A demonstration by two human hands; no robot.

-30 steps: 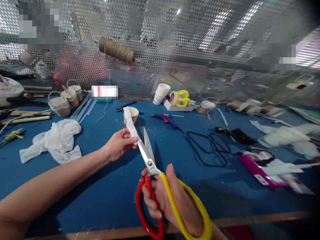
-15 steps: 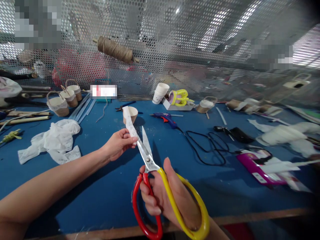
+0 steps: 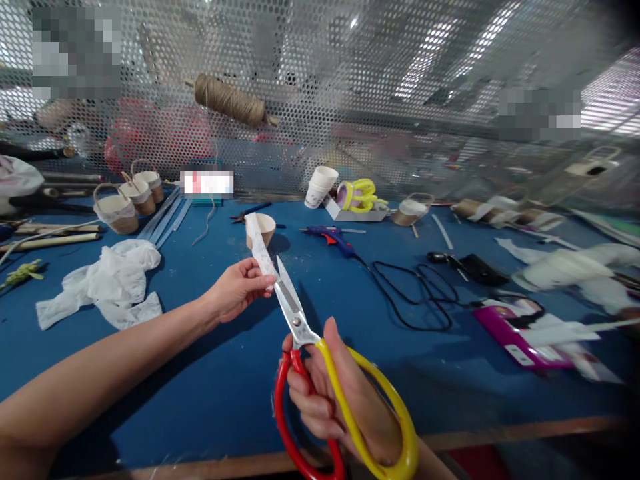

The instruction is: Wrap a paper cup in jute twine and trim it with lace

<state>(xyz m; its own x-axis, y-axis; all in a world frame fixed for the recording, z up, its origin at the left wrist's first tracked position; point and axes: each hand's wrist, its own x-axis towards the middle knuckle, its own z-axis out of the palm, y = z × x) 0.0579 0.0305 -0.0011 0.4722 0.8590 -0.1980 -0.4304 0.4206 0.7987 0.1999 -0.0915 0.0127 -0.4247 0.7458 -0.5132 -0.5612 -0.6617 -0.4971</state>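
Meanwhile, paper cup [image 3: 263, 229] stands behind the strip [image 3: 259, 248].

The left hand [image 3: 235, 291] pinches the lower end of a white paper strip [image 3: 259, 247] between thumb and fingertips, the strip rising away over the blue tabletop [image 3: 210, 373]. The right hand [image 3: 340, 400] has its grip through the red and yellow loops of a pair of scissors [image 3: 310, 347], whose blades lie closed together, tips touching the strip just beside the left fingers. Behind the strip stands a paper cup [image 3: 263, 229]. A crumpled white plastic bag [image 3: 107, 283] lies to the left, a blue glue gun [image 3: 333, 239] with its black cord [image 3: 415, 293] to the right.
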